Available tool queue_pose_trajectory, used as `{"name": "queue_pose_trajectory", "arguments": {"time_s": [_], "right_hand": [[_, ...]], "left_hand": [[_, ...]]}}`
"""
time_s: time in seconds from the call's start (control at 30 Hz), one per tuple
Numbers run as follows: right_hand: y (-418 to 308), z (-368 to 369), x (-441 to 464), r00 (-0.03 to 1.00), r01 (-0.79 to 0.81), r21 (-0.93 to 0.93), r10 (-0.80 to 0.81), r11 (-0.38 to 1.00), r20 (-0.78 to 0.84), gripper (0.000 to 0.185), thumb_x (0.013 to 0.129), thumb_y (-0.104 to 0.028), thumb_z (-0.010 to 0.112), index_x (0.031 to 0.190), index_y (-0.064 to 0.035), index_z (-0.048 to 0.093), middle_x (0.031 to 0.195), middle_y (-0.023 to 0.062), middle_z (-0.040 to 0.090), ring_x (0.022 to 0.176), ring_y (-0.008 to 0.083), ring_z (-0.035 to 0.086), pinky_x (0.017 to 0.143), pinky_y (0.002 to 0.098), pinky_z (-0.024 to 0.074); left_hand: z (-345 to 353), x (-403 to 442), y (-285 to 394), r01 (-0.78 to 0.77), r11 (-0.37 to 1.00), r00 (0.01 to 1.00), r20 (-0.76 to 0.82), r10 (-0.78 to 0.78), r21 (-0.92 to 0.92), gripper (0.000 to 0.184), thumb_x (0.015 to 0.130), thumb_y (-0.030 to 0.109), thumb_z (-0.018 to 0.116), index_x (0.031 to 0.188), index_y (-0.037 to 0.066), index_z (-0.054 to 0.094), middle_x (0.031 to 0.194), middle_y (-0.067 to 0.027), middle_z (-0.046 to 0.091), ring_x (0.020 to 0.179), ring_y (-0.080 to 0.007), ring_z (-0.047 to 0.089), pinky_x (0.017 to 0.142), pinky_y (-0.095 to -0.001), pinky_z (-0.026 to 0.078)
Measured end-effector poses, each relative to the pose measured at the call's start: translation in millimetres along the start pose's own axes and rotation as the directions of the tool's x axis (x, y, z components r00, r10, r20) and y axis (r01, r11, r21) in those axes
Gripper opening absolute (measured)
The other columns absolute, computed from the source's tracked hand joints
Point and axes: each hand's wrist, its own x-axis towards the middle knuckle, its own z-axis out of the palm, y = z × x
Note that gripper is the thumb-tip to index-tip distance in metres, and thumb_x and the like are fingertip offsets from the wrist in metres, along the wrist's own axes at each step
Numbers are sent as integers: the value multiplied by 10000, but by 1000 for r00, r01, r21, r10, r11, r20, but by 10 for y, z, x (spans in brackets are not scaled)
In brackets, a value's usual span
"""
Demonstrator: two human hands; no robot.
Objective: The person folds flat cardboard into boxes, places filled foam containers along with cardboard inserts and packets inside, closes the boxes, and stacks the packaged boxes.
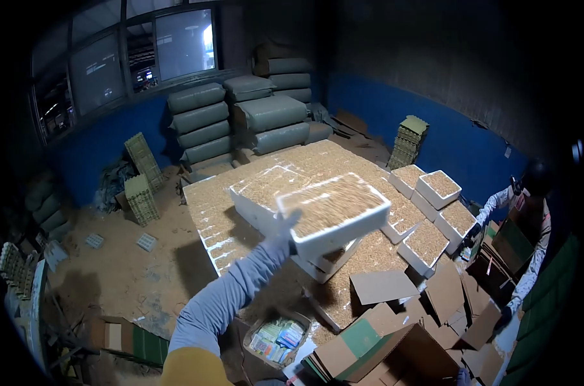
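My left hand point(282, 230), in a pale glove below a grey-blue sleeve, grips the left end of a white foam box point(337, 231). Loose tan, grain-like material fills this box to the brim, and its top is smeared by motion. The box is tilted over another white foam box point(321, 271); whether they touch I cannot tell. At the bottom edge, a small bluish part of my right hand point(463, 377) shows, its fingers closed at the wall of an open cardboard box point(395, 360). The rest of that hand is out of frame.
A wide bed of filled foam boxes point(318, 157) lies ahead, with a few raised ones point(427, 248) at the right. Flattened cardboard point(383, 286) and a basket of packets point(279, 341) are near me. A co-worker point(520, 219) handles cartons. Stacked sacks point(273, 112) stand behind.
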Motion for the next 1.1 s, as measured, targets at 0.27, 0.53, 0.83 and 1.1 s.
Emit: {"name": "queue_pose_trajectory", "arguments": {"time_s": [0.27, 0.53, 0.83, 1.1], "right_hand": [[-14, 47, 22, 995, 84, -6, -83, 996, 56, 160, 920, -113, 513, 971, -11, 625, 880, 96, 644, 799, 192, 602, 717, 305, 481], [205, -90, 31, 971, 205, 9, -204, 979, 123, 155, 907, -99, 531, 974, -2, 632, 896, 123, 659, 819, 219, 621, 733, 316, 492], [121, -74, -150, 969, 119, 77, -133, 990, 210, 337, 952, -267, 448, 1013, 18, 618, 776, 105, 608, 714, 175, 561, 747, 280, 440], [356, 126, 809, 837, -72, 183, -40, 980, 545, 383, 929, -329, 565, 1134, -11, 626, 1120, 108, 646, 1037, 201, 597, 928, 295, 445]], "left_hand": [[1710, -1471, -1412, 102, 934, 781, 554, -288, 343, 823, 939, 503, 476, 1491, 63, 52, 1449, -258, 223, 1314, -328, 304, 1095, -400, 287], [1407, -1946, -1548, 117, 826, 694, 550, -465, 551, 886, 912, 451, 573, 1518, 85, 40, 1460, -188, 294, 1317, -251, 328, 1087, -372, 304], [1054, -2185, -1548, 177, 601, 711, 321, -625, 779, 868, 945, 319, 568, 1518, 130, -56, 1324, -189, 455, 739, -140, 508, 669, -277, 473], [1440, -2353, -1772, -368, -96, 908, 335, -253, 925, 592, 935, 272, 544, 1376, -42, 304, 926, -315, 618, 891, -451, 619, 756, -485, 498]]}}
